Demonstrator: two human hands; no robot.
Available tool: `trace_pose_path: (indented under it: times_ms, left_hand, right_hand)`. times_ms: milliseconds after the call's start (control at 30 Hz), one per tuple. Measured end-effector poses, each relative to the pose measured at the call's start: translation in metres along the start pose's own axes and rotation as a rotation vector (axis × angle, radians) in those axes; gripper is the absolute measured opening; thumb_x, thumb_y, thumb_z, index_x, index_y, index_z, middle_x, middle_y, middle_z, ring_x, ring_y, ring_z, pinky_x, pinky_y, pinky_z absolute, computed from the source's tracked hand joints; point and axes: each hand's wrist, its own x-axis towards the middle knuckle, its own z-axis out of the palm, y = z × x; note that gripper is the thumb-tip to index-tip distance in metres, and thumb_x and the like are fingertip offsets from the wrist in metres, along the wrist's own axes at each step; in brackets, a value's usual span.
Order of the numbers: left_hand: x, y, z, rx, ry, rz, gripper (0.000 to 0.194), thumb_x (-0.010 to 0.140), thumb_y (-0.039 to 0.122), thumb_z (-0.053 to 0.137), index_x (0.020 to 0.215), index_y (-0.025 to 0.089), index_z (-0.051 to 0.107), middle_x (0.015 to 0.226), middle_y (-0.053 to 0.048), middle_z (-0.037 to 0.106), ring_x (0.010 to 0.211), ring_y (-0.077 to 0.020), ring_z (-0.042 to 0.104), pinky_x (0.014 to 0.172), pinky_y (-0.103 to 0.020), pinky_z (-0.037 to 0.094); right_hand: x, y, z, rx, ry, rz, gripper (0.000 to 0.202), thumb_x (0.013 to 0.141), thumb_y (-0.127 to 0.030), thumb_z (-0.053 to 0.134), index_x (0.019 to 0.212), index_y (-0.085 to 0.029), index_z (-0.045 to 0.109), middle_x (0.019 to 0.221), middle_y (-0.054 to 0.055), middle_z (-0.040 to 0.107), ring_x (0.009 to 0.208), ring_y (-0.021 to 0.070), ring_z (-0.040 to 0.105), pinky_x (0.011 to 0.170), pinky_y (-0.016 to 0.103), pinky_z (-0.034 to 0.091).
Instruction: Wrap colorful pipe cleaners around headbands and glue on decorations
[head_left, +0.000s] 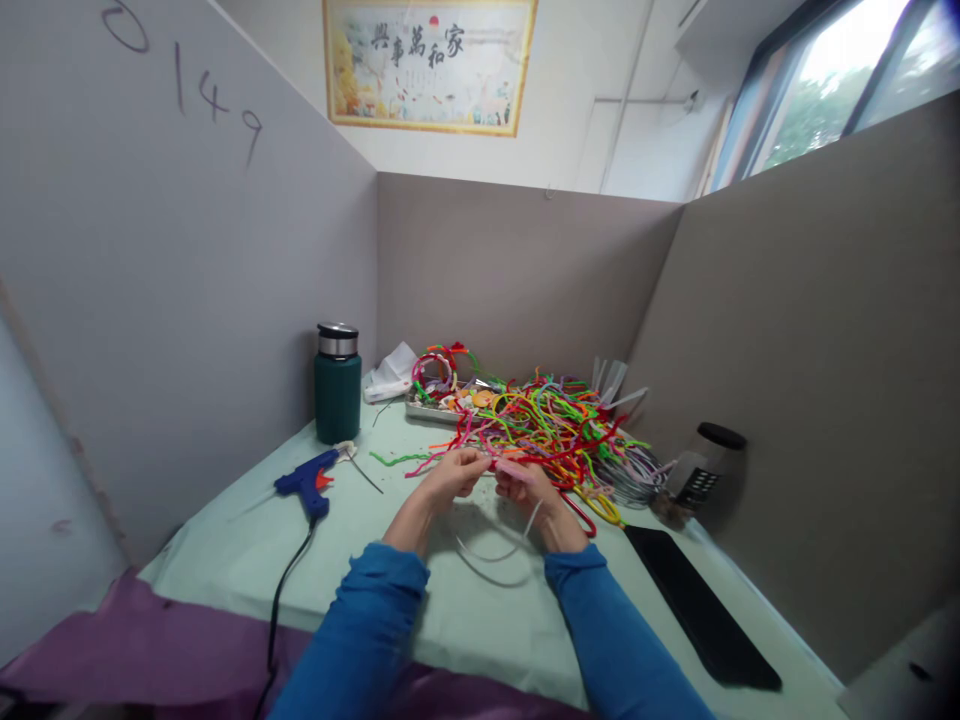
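Note:
My left hand is closed in a pinch above the middle of the table, its fingertips on the end of a pink pipe cleaner. Close beside it, my right hand is also closed, with the pink strand at its fingers. A thin pale hoop curves down below the hands towards the tabletop; its upper part is hidden by my fingers. Just beyond the hands spreads a tangled heap of coloured pipe cleaners. Whether the pink strand is wrapped around the hoop cannot be made out.
To the left lie a blue glue gun with its cord and a green bottle. A metal tray of small pieces stands behind. Yellow-handled scissors, a black flat object and a black-lidded jar are at right.

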Motion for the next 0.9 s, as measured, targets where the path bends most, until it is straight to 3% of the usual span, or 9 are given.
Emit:
trace_pose_path:
  times_ms: [200,400,533,667,900]
  left_hand:
    - [0.003,-0.002,-0.002,-0.098,0.071,0.032,0.047,0.059,0.049,0.077,0.083,0.017,0.053,0.05,0.012,0.028,0.039,-0.0025,0.017,0.042,-0.022,0.006]
    - [0.006,-0.001,-0.002,-0.123,0.203,0.016,0.04,0.063,0.046,0.076,0.076,0.016,0.052,0.045,0.012,0.027,0.037,-0.0017,0.017,0.042,-0.022,0.006]
    - [0.003,0.002,-0.002,-0.159,0.257,-0.009,0.038,0.066,0.045,0.075,0.073,0.017,0.05,0.044,0.013,0.025,0.037,-0.0017,0.016,0.042,-0.022,0.006]
    - [0.003,0.001,0.0,-0.14,0.304,-0.037,0.035,0.069,0.044,0.073,0.073,0.017,0.052,0.043,0.012,0.024,0.036,-0.0027,0.016,0.041,-0.022,0.006]
    - [0.012,-0.011,0.002,0.095,0.405,0.031,0.029,0.071,0.041,0.069,0.078,0.013,0.063,0.049,0.006,0.043,0.04,-0.0053,0.029,0.041,-0.021,0.018]
  right_hand:
    - [-0.002,0.001,0.009,-0.028,-0.006,-0.086,0.03,0.063,-0.04,0.073,0.064,-0.021,0.049,0.057,-0.005,0.041,0.05,0.0092,0.039,0.048,0.023,0.037]
    - [-0.001,0.009,0.014,-0.217,0.054,-0.243,0.019,0.071,-0.041,0.067,0.073,-0.022,0.063,0.059,-0.002,0.049,0.052,0.0124,0.041,0.05,0.026,0.036]
    - [-0.003,0.008,0.017,-0.402,0.12,-0.332,0.022,0.076,-0.044,0.064,0.073,-0.022,0.069,0.058,0.001,0.054,0.052,0.0147,0.044,0.05,0.028,0.035]
    - [-0.006,0.008,0.019,-0.549,0.104,-0.356,0.024,0.079,-0.044,0.062,0.071,-0.023,0.07,0.058,0.003,0.058,0.05,0.0157,0.045,0.049,0.029,0.036]
    - [-0.004,0.016,0.018,-0.583,0.12,-0.472,0.025,0.085,-0.045,0.058,0.084,-0.022,0.069,0.061,0.002,0.06,0.054,0.0164,0.052,0.055,0.03,0.042]
